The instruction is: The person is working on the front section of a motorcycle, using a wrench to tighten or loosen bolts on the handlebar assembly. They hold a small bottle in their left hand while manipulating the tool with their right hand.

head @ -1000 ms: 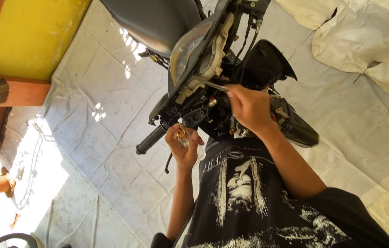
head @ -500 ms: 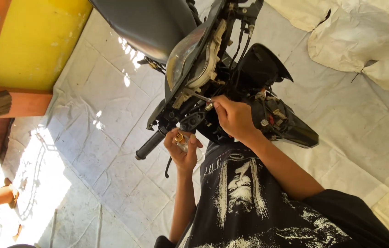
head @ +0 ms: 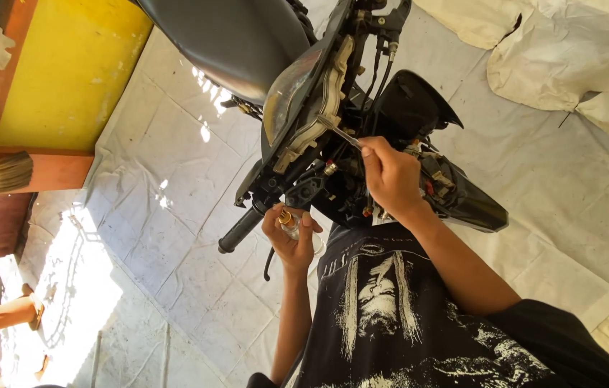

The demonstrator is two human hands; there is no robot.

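Right hand (head: 391, 176) gripping a thin metal screwdriver (head: 339, 131) against the black motorcycle's cream headlight housing (head: 315, 118), left hand (head: 289, 233) cupping a small clear bulb (head: 291, 224), black rubber handlebar grip (head: 241, 230) beside it.

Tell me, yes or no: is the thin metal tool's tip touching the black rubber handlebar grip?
No: the thin metal tool in the right hand reaches the cream headlight housing, well above the black rubber handlebar grip.

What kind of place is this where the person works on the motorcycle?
Probably an informal outdoor repair spot, such as a home yard. A partly stripped motorcycle stands on a sunlit tiled floor, pale cloth sheets lie spread on the ground, and a broom rests by a yellow wall.
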